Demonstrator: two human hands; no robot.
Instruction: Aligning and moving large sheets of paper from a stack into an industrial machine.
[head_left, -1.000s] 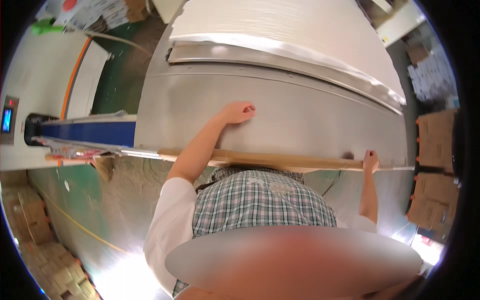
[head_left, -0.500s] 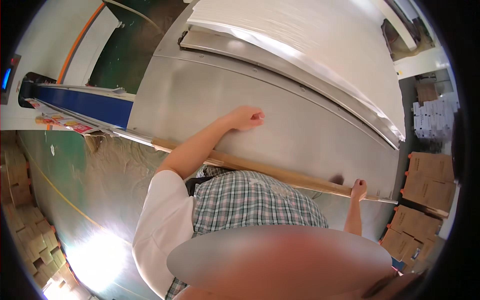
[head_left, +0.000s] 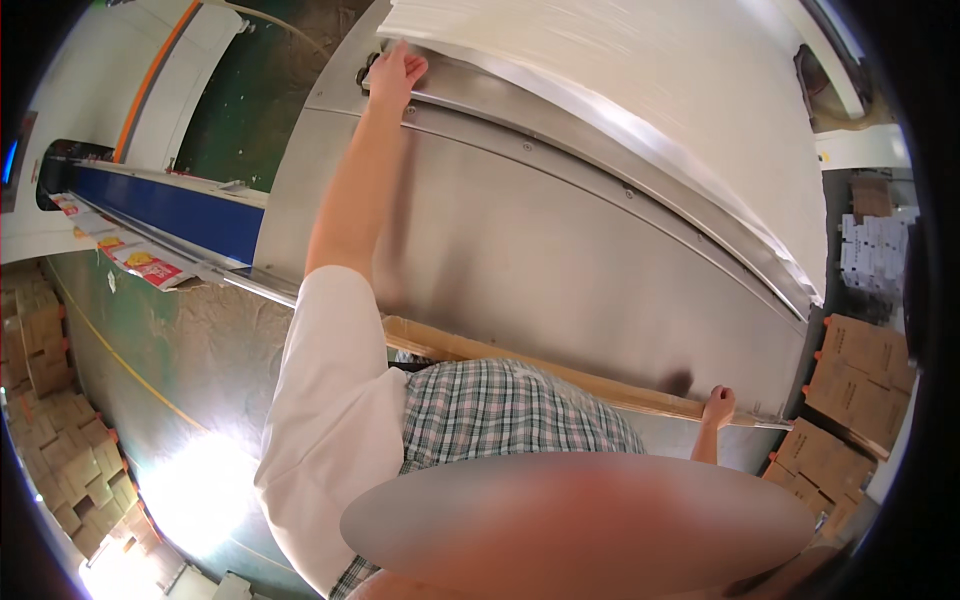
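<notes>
At the far left end of a long metal bar [head_left: 480,92], my left hand [head_left: 397,72] has its fingers curled together beside the corner of a white sheet-like material [head_left: 620,70]. Whether anything is pinched in those fingers is hidden. The left arm stretches across the bare steel tabletop [head_left: 540,250]. By the right end of the table's front edge, my right hand [head_left: 718,407] is closed in a loose fist, touching or just above the brown edge strip [head_left: 560,380]. What it holds, if anything, cannot be made out.
A blue conveyor belt [head_left: 170,213] runs off to the left, with red-and-white printed packaging [head_left: 140,262] along its near side. Stacked cardboard boxes stand at right [head_left: 855,385] and boxes at left [head_left: 75,440]. A white machine frame [head_left: 865,148] rises at the back right.
My left hand has reached forward and left, from above the middle of the steel top to the bar's left end. The right hand stays by the front edge. The view has shifted slightly.
</notes>
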